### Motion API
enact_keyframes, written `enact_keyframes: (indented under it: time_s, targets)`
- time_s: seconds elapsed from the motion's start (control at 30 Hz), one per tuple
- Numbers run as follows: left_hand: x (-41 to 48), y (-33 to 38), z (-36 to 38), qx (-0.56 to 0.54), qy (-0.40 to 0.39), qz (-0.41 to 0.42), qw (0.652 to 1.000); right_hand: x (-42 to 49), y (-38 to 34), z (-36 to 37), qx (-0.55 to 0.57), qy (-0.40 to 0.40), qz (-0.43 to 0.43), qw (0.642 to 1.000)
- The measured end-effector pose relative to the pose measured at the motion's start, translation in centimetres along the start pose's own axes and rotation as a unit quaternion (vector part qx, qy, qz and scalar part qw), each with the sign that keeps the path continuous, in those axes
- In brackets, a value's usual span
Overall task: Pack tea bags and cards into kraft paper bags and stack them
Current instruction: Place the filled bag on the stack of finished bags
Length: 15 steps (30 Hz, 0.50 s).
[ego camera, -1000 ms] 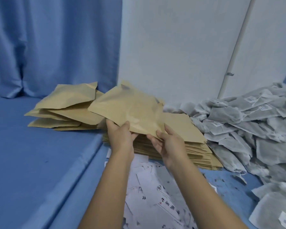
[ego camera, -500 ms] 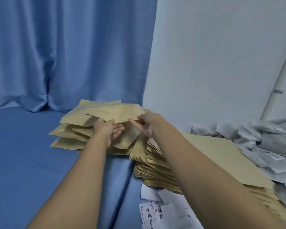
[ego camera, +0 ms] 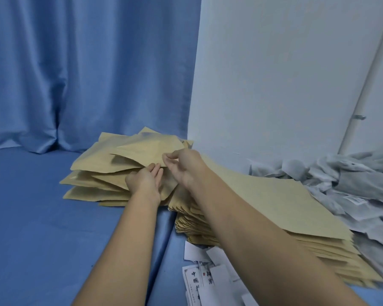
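Note:
A filled kraft paper bag (ego camera: 146, 151) lies on top of the loose pile of packed kraft bags (ego camera: 91, 173) at the back of the blue surface. My right hand (ego camera: 181, 165) has its thumb and forefinger curled at this bag's right corner and pinches it. My left hand (ego camera: 145, 178) rests with straight fingers against the bag's near edge, just below it. Right of the pile is a thick stack of flat empty kraft bags (ego camera: 270, 208), partly hidden by my right forearm. White tea bags (ego camera: 352, 182) are heaped at the far right, and printed cards (ego camera: 199, 281) lie in front.
A blue curtain (ego camera: 75, 74) hangs behind the packed pile and a white board (ego camera: 274, 85) stands behind the empty bags. The blue cloth surface (ego camera: 31, 228) stretches to the left, with a fold line running toward me between my arms.
Both hands carried the filled bag from above the empty stack leftward onto the packed pile. It now lies there, and my left fingers have straightened beneath its edge.

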State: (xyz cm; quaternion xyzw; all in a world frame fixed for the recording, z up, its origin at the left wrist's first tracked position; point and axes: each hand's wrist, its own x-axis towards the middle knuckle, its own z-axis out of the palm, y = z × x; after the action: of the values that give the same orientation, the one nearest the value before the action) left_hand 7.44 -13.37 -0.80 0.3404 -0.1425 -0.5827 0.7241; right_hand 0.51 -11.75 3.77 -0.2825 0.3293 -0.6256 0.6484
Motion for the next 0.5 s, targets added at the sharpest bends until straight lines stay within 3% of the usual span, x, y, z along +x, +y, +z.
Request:
enact_keyframes:
  time_s: [0.1, 0.2, 0.33, 0.4, 0.5]
  targets:
    - [-3.2, 0.0, 0.9, -0.022, -0.011, 0.043, 0.999, -3.3, -1.1, -0.4, -0.091, -0.055, -0.028, 0.994]
    - [-6.6, -0.3, 2.0, -0.003, -0.036, 0.063, 0.997, -5.6, -2.6, -3.1, -0.279, 0.006, -0.116, 0.953]
    - [-10.8, -2.4, 3.2, 0.049, -0.047, 0.091, 0.994, -8.6, -3.7, -8.9, -0.416, 0.061, -0.161, 0.893]
    - [-12.5, -4.0, 3.4, 0.068, -0.06, 0.084, 0.992, -9.6, -4.2, -12.4, -0.564, 0.082, -0.188, 0.8]
    - [-15.0, -6.8, 3.1, 0.116, -0.095, 0.063, 0.987, -11.0, -4.6, -17.2, -0.789, 0.049, -0.152, 0.593]
